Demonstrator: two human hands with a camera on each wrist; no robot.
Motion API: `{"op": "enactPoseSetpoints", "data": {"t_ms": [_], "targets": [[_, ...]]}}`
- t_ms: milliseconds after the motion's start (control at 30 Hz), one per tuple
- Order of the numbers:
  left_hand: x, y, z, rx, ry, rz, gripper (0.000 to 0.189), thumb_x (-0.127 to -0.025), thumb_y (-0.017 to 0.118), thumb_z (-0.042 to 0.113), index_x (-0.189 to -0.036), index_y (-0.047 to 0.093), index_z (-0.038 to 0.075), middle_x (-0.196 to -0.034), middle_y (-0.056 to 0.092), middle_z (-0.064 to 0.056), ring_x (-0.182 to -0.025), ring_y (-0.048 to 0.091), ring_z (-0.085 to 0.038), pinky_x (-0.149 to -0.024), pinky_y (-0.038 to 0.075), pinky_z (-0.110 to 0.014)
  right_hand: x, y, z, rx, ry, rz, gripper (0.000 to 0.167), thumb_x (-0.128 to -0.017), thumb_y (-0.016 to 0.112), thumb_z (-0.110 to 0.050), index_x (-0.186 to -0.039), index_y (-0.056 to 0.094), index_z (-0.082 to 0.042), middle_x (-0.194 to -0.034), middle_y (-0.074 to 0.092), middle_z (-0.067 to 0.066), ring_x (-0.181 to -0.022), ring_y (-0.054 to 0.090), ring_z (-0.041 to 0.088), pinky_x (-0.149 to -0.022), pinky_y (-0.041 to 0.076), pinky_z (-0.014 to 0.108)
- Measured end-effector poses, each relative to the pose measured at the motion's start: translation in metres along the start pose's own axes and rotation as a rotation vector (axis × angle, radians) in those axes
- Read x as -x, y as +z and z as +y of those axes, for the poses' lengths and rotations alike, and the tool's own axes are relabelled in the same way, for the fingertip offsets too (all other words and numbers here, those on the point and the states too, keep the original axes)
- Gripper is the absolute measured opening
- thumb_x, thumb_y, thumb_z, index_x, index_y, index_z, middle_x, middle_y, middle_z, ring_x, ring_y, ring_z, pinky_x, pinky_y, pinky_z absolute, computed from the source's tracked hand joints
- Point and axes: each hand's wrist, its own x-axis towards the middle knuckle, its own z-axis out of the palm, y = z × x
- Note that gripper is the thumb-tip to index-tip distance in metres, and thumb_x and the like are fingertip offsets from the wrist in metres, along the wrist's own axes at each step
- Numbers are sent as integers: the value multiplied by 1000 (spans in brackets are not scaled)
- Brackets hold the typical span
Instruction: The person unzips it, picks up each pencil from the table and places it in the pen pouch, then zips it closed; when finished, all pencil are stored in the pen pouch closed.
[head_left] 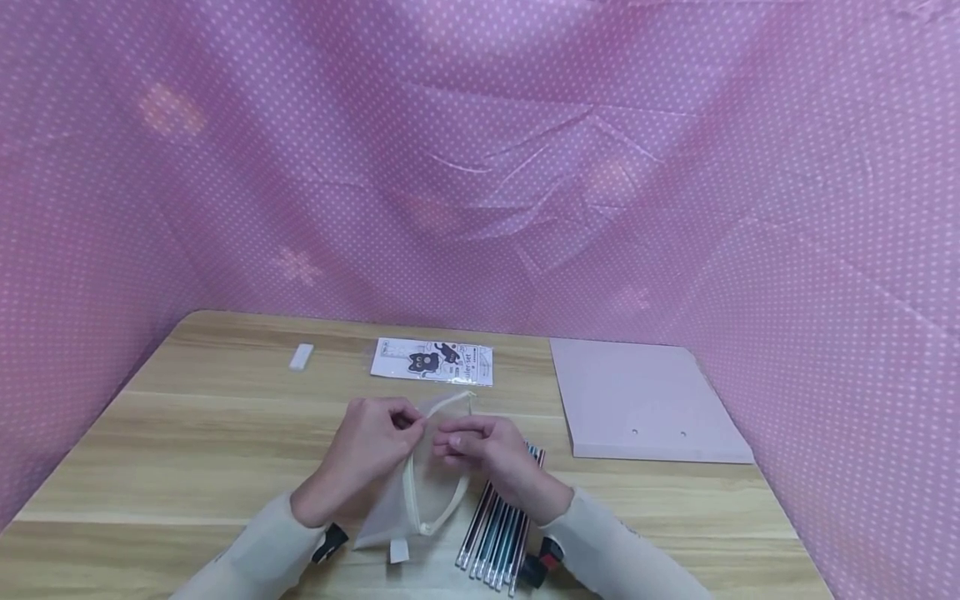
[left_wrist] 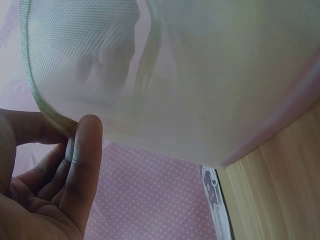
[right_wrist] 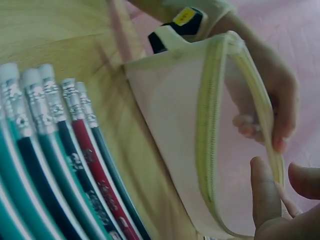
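A translucent white mesh zipper pouch (head_left: 442,487) with a cream zipper stands unzipped, its mouth spread wide. My left hand (head_left: 377,437) pinches one edge of the mouth between thumb and fingers; the left wrist view shows its thumb (left_wrist: 87,150) on the mesh beside the zipper tape. Opposite it, my right hand (head_left: 487,454) is at the mouth with its fingers loosely bent. In the right wrist view the right thumb and forefinger (right_wrist: 265,190) are apart near the zipper edge. Under the right forearm lies a row of pencils (head_left: 495,533) with white erasers, in teal, black and red.
A white eraser (head_left: 301,357) lies at the back left. Behind the pouch is a packaged ruler set (head_left: 432,362) with black cat drawings. A pale pink folder or board (head_left: 645,400) with two small holes occupies the right side. Pink dotted cloth (head_left: 480,167) surrounds the wooden table (head_left: 195,433).
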Motion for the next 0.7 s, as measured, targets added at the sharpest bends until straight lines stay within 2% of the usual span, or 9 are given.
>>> {"op": "enactPoseSetpoints", "data": {"t_ms": [267, 433, 500, 633, 700], "targets": [[-1, -1, 0, -3, 7, 3, 4, -83, 75, 12, -80, 77, 13, -73, 75, 0, -60, 62, -6, -56, 54, -19, 2, -25, -11, -73, -29, -43, 52, -94, 61, -2, -138, 44, 19, -108, 78, 8, -99, 76, 16, -92, 61, 29], [-1, -1, 0, 10, 7, 1, 3, -83, 76, 12, -80, 77, 13, -72, 74, 1, -60, 62, -6, -56, 55, -18, 5, -45, -17, -78, -42, -15, 50, -95, 60, -2, -138, 44, 19, -108, 78, 7, -98, 76, 17, -96, 60, 33], [-1, -1, 0, 10, 6, 1, 4, -82, 76, 12, -79, 77, 14, -71, 74, 1, -60, 62, -6, -56, 55, -18, 6, -54, -20, -74, -43, 14, 45, -96, 61, -2, -135, 49, 16, -107, 78, 6, -97, 76, 15, -98, 60, 34], [0, -1, 0, 1, 0, -1, 4, -83, 76, 13, -79, 77, 15, -71, 74, 2, -59, 62, -6, -56, 54, -18, 6, -72, -27, 7, -31, 39, 40, -94, 63, -3, -131, 54, 9, -107, 75, 1, -98, 73, 13, -104, 57, 37], [-1, -1, 0, -4, -2, -1, 5, -83, 75, 13, -79, 77, 16, -71, 74, 2, -59, 61, -6, -56, 54, -19, 5, -79, -27, 118, -39, 23, 37, -92, 65, -3, -126, 58, 7, -106, 73, 2, -98, 71, 14, -100, 59, 35]]}}
